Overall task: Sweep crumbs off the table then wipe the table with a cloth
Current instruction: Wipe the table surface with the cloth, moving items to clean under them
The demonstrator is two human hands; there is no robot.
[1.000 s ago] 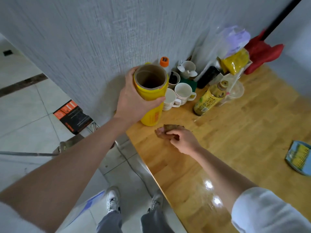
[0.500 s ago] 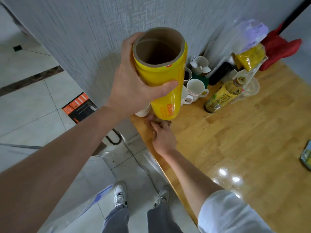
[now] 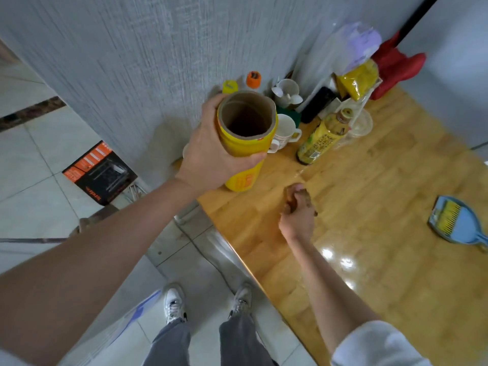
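Observation:
My left hand [image 3: 211, 151] grips a yellow roll [image 3: 245, 143] with a cardboard core, upright near the wooden table's [image 3: 383, 233] left corner; whether its base touches the wood I cannot tell. My right hand [image 3: 298, 212] presses a small brown cloth [image 3: 307, 196] onto the table just right of the roll, fingers closed over it. A blue dustpan with a yellow brush [image 3: 456, 220] lies on the table at the far right.
White mugs [image 3: 286, 128], a yellow-labelled bottle [image 3: 322, 138], small bottles with yellow and orange caps, plastic bags and a red object [image 3: 393, 64] crowd the back corner against the grey wall. The table's metal edge [image 3: 224, 247] runs past my feet. An orange-black box [image 3: 101, 171] lies on the floor.
My left hand lifted the yellow roll, then brought it back down near the corner. My right hand with the cloth wiped under where the roll stood, then slid back to the right.

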